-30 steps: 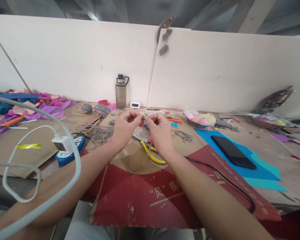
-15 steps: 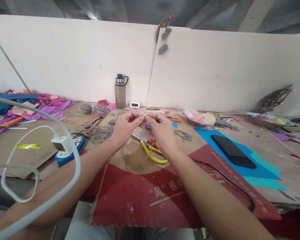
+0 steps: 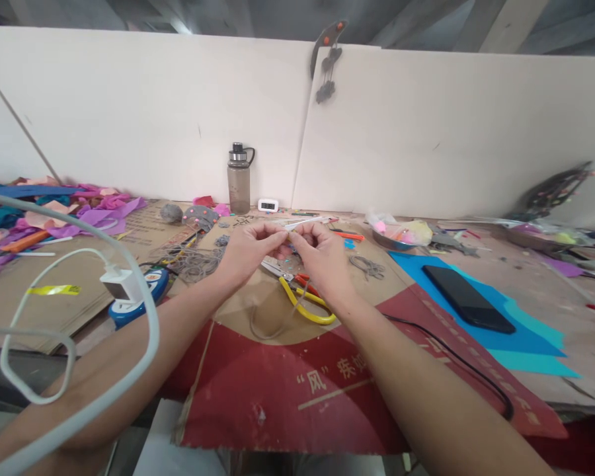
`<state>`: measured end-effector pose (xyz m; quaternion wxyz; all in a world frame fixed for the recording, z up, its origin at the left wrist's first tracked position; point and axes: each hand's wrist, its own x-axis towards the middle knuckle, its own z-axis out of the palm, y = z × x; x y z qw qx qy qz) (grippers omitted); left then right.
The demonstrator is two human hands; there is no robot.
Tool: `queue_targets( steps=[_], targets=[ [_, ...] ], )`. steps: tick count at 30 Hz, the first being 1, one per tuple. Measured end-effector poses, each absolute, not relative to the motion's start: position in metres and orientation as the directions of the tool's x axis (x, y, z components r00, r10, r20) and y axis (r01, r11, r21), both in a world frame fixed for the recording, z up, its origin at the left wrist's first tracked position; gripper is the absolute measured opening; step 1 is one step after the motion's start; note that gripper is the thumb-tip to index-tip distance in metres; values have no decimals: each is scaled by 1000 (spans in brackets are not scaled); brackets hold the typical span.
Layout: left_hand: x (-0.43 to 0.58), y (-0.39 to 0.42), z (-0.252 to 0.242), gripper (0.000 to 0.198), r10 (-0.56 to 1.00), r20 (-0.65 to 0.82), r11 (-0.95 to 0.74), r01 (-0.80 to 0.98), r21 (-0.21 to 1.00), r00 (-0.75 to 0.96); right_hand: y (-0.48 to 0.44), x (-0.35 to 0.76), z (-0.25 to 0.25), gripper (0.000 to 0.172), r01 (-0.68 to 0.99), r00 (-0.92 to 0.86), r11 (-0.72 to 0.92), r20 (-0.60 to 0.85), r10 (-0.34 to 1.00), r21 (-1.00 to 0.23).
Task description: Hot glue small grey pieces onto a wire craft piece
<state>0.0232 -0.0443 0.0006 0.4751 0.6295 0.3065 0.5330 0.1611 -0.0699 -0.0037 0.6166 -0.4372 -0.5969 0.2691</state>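
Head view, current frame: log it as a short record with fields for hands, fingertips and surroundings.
Hands: left hand and right hand pinching, close together
Between fingertips: too small to make out
Near hands: yellow-handled tool on red-and-brown cardboard
Right side: black phone on blue sheet
Back: water bottle beside white digital clock

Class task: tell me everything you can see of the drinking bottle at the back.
The drinking bottle is tall, upright and plastic-looking, with a see-through, smoky grey-brown body bearing faint markings. Above sit a silver-coloured band and a black top, with a black loop on the picture's right. It stands before the white panel, left of a small white display. Nobody touches it; its contents are unclear.
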Motion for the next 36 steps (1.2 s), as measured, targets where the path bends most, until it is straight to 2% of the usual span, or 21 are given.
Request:
queue_targets(
  steps=[7,12,20,27,33,36],
  targets=[
    [22,-43,1,17,876,449,-437,-104,893,177,-70,161,-8,11,264,70,523,557,828,-811],
    [22,-42,0,17,875,450,-437,-110,893,177,-69,161,-8,11,199,71,533,555,829,-822],
    [23,-45,2,20,892,340,-307,-151,940,298,-71,162,-2,11,224,141,480,515,845,-848],
    [21,-45,6,22,902,358,-364,-22,931,242,-71,161,-7,8,347,74,512,567,820,-786],
    [19,-41,3,26,921,351,-346,-61,936,168,-69,158,-13,14,246,66,566,596,800,-787],
    [20,-41,1,26,926,344,-340,-57,939,156,-67,158,-13,13,145,74,528,542,837,-837]
  ],
)
